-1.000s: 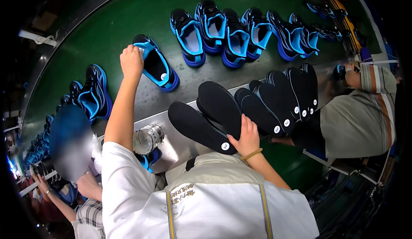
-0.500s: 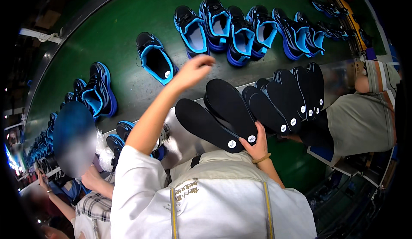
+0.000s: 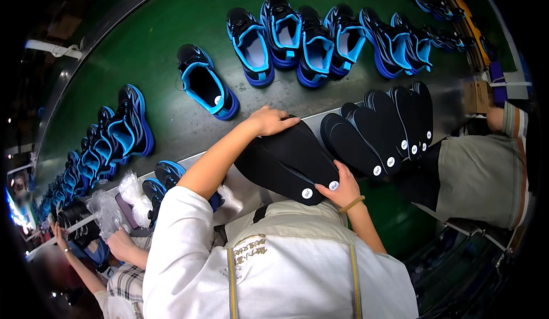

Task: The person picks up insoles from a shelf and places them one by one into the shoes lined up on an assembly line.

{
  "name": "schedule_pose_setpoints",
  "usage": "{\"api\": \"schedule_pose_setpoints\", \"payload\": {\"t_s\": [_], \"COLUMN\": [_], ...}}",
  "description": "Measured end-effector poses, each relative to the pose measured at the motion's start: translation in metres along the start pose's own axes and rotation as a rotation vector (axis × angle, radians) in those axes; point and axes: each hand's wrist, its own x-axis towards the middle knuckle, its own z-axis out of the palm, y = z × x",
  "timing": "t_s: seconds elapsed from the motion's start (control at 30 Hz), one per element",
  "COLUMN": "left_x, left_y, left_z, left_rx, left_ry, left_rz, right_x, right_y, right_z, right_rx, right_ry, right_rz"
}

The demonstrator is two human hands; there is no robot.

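Two groups of black insoles [image 3: 281,157] with round white heel stickers lie in front of me, one overlapping the other. My left hand [image 3: 270,121] is closed at the toe end of the upper one, its thumb on the black face and some fingers hidden. At the heel end, my right hand [image 3: 341,188] grips the same insole beside its sticker, thumb on top. Just beyond my left hand sits a black and blue sneaker [image 3: 207,84] with a white sticker visible inside. Several similar sneakers [image 3: 254,47] with paler insides stand further right.
More black insoles [image 3: 357,139] lie in a row to my right. A green belt [image 3: 166,30] carries sneakers along the far side and left. Clear plastic bags [image 3: 108,210] are by a co-worker's hand [image 3: 123,244] at left; another person's beige clothing [image 3: 474,176] is at right.
My left hand has come down from above the belt's edge onto the insole's toe end. The insoles now overlap more closely. Sneakers on the belt have shifted slightly left.
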Motion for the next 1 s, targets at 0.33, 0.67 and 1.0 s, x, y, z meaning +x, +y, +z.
{"api": "schedule_pose_setpoints", "payload": {"t_s": [0.33,0.67,1.0], "left_x": [-0.001,0.051,0.01], "left_y": [-0.038,-0.076,-0.049], "left_z": [-0.08,-0.132,-0.102], "left_rx": [0.133,0.197,0.088], "left_ry": [1.387,1.26,1.009], "left_rz": [0.195,0.098,0.063], "right_x": [0.015,0.041,0.2], "right_y": [-0.027,-0.073,-0.15], "right_z": [0.01,-0.079,-0.094], "right_rx": [-0.294,-0.051,0.106], "right_ry": [0.023,0.066,-0.51], "right_rz": [-0.216,-0.395,-0.069]}}
